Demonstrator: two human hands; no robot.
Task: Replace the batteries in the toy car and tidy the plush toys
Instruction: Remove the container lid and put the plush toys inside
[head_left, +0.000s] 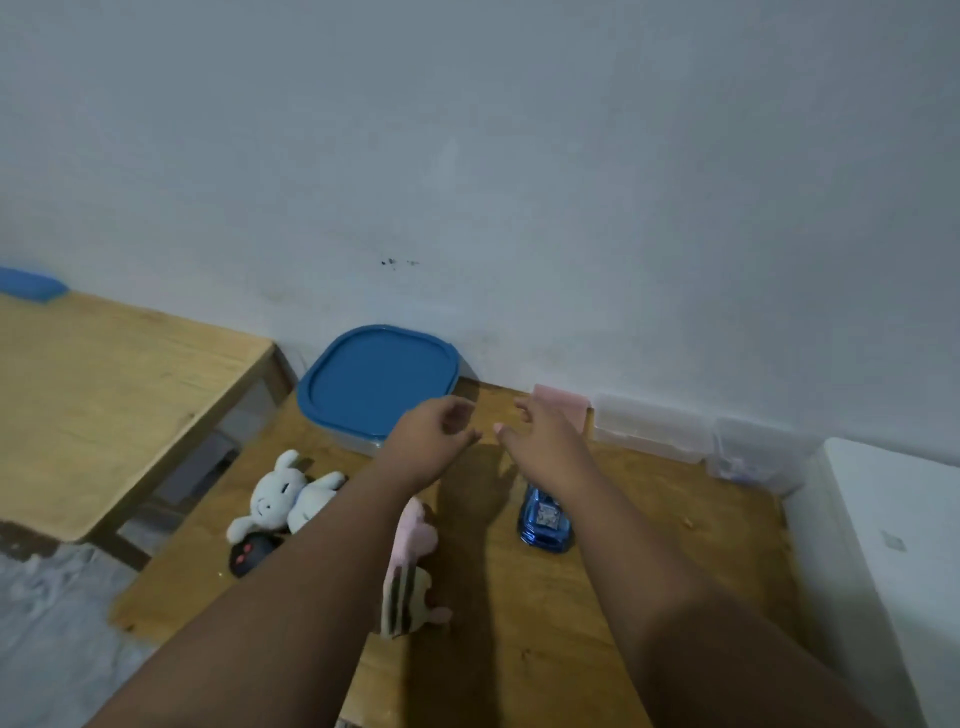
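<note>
A shiny blue toy car (544, 522) stands on the wooden table (649, 519), just under my right forearm. White plush rabbits (283, 499) and a small black plush (252, 555) lie at the table's left. A pink plush with a striped part (410, 566) lies partly hidden behind my left forearm. My left hand (431, 434) hovers above the table with loosely curled fingers and holds nothing. My right hand (543, 434) reaches forward beside it, fingers relaxed and empty. Both hands are raised above the toys, touching none of them.
A container with a blue lid (376, 382) stands against the wall. A pink box (563, 405) and clear plastic boxes (652, 426) line the wall to the right. A white surface (893, 545) borders the right; a second wooden table (104, 395) stands left.
</note>
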